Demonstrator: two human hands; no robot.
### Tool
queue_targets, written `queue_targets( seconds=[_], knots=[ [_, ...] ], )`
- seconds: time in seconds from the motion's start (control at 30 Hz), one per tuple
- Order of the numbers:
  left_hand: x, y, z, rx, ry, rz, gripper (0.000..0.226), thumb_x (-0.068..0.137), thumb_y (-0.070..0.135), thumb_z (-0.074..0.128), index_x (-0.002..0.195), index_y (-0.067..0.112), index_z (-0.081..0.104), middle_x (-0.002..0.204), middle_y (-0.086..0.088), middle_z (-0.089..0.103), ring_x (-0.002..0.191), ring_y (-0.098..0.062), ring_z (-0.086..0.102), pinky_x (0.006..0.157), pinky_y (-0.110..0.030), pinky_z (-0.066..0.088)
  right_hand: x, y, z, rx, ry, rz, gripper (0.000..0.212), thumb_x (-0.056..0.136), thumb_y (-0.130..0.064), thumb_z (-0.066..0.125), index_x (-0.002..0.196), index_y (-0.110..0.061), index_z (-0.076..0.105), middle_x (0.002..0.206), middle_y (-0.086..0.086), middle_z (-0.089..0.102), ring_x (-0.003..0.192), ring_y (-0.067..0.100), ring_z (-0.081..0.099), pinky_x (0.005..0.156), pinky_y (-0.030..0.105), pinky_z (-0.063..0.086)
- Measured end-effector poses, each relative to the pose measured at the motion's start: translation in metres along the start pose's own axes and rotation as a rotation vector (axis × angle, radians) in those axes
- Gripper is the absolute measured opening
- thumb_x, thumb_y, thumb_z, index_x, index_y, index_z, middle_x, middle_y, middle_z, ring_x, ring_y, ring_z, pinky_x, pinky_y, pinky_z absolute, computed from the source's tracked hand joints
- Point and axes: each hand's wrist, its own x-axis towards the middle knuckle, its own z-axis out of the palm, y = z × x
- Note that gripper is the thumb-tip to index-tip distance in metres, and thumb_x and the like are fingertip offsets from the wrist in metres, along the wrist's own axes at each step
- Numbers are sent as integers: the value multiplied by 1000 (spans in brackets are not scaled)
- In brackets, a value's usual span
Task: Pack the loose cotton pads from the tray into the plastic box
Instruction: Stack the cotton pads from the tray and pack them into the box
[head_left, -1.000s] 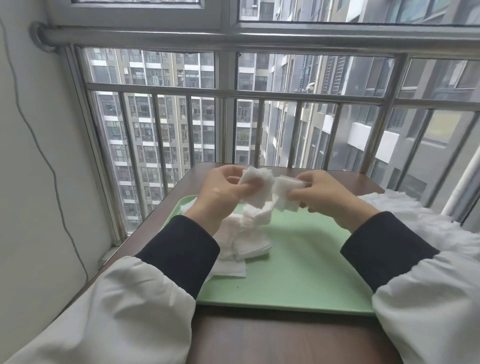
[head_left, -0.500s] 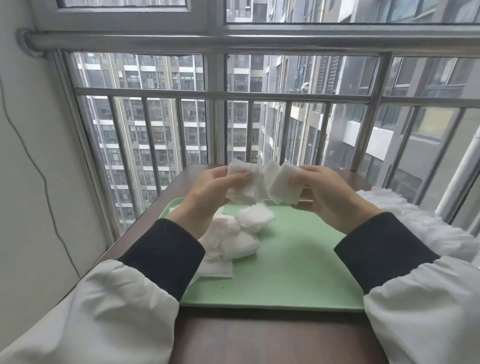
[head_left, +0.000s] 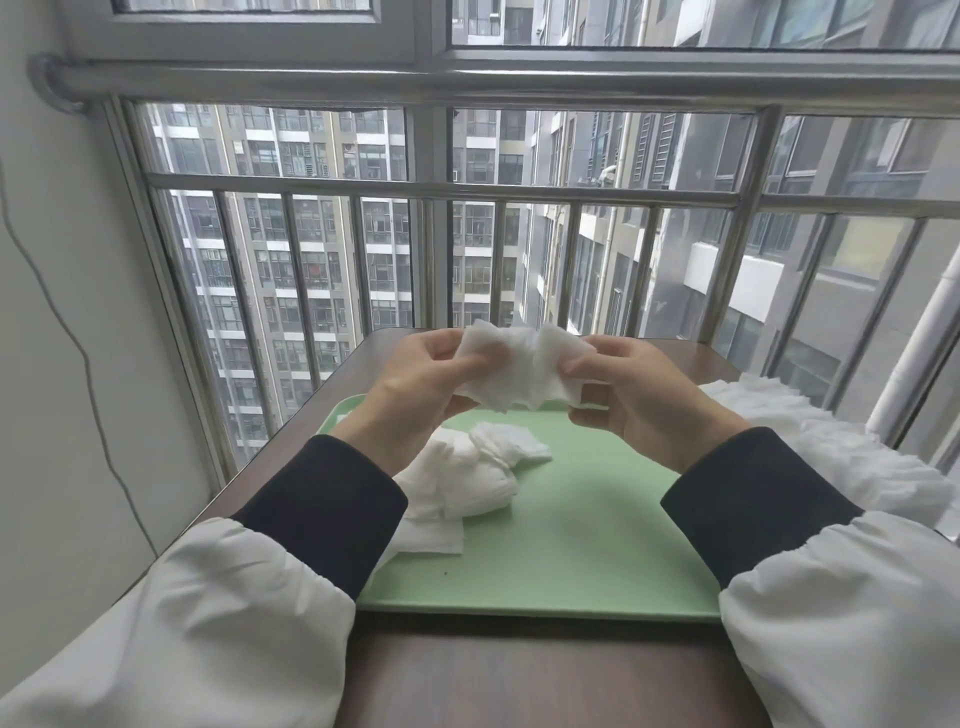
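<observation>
A person's left hand (head_left: 415, 397) and right hand (head_left: 641, 410) hold a bunch of white cotton pads (head_left: 519, 371) between them, each grip pinched on one end. Compared with a second ago, the bunch has been lifted higher above the green tray (head_left: 597, 545) and drawn closer into one stack, probably to square it for packing. More loose pads (head_left: 470, 475) lie heaped on the tray's left side, so much work remains. The plastic box is not in view. The tray sits on a brown worktop (head_left: 519, 675) beside a barred window (head_left: 431, 260). White ruffled fabric (head_left: 831, 447) lies to the right. Nothing visible blocks the hands.
</observation>
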Motion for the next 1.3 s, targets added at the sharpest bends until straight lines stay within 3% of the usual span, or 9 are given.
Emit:
queue_targets(
  seconds=[0.27, 0.4, 0.47, 0.57, 0.7, 0.8, 1.07, 1.2, 1.3],
  knots=[
    [4, 0, -4, -111, 127, -19, 23, 91, 18, 73, 111, 6, 70, 89, -2, 77, 87, -19, 74, 73, -27, 59, 3, 3, -8, -28, 314, -7, 10, 89, -6, 65, 93, -15, 63, 91, 7, 66, 71, 20, 66, 66, 32, 52],
    [-1, 2, 0, -77, 15, -41, 35, 84, 22, 75, 114, 4, 69, 90, -1, 78, 87, -16, 74, 72, -26, 59, 1, 0, -8, 9, 388, -82, 13, 87, -7, 67, 95, -15, 61, 95, 6, 66, 77, 21, 65, 64, 28, 50],
    [-3, 0, 3, -11, 0, -69, 35, 83, 25, 76, 112, 5, 70, 90, -1, 78, 85, -15, 75, 71, -25, 59, -3, -7, -7, 130, 352, -172, 13, 87, -7, 68, 96, -12, 59, 93, 6, 65, 75, 20, 60, 62, 26, 49],
    [-2, -3, 2, 12, 53, -112, 23, 89, 22, 74, 106, 7, 73, 90, -4, 78, 81, -16, 75, 67, -25, 59, -10, -15, -6, 359, 74, -229, 28, 85, -10, 71, 110, -3, 59, 92, 8, 66, 72, 18, 59, 56, 25, 52],
    [-1, -3, 3, -16, 81, -130, 12, 92, 13, 71, 102, 6, 72, 83, -4, 78, 76, -19, 76, 61, -25, 59, -15, -13, 8, 195, -200, -146, 29, 76, -8, 72, 103, 2, 66, 93, 18, 71, 79, 27, 67, 64, 29, 61],
    [-1, -5, 7, 21, 57, -135, 9, 93, 8, 68, 100, 6, 73, 84, -8, 77, 75, -21, 75, 61, -27, 60, -13, -9, 16, 33, -160, -139, 24, 74, -10, 76, 95, -2, 69, 83, 17, 72, 63, 20, 66, 55, 24, 57],
    [-1, -1, 11, -30, -17, -177, 22, 102, 18, 56, 105, 4, 73, 101, -18, 73, 88, -33, 75, 72, -36, 63, -9, -1, 17, -81, -25, -119, 31, 81, -9, 80, 102, 10, 67, 80, 16, 73, 61, 19, 67, 59, 27, 58],
    [-3, 3, 13, -29, -62, -243, 52, 93, 48, 60, 117, 3, 67, 109, -21, 74, 98, -35, 74, 81, -39, 63, -9, 1, 19, -137, 32, -106, 34, 77, -16, 85, 96, 6, 67, 72, 13, 74, 58, 17, 67, 56, 26, 59],
    [-8, 1, 13, 95, -124, -138, 43, 86, 29, 74, 118, 1, 67, 113, -19, 73, 103, -31, 73, 86, -37, 61, -10, 1, 19, -257, 99, -132, 42, 72, -34, 86, 88, 0, 66, 67, 4, 71, 51, 10, 61, 49, 22, 52]
  ],
)
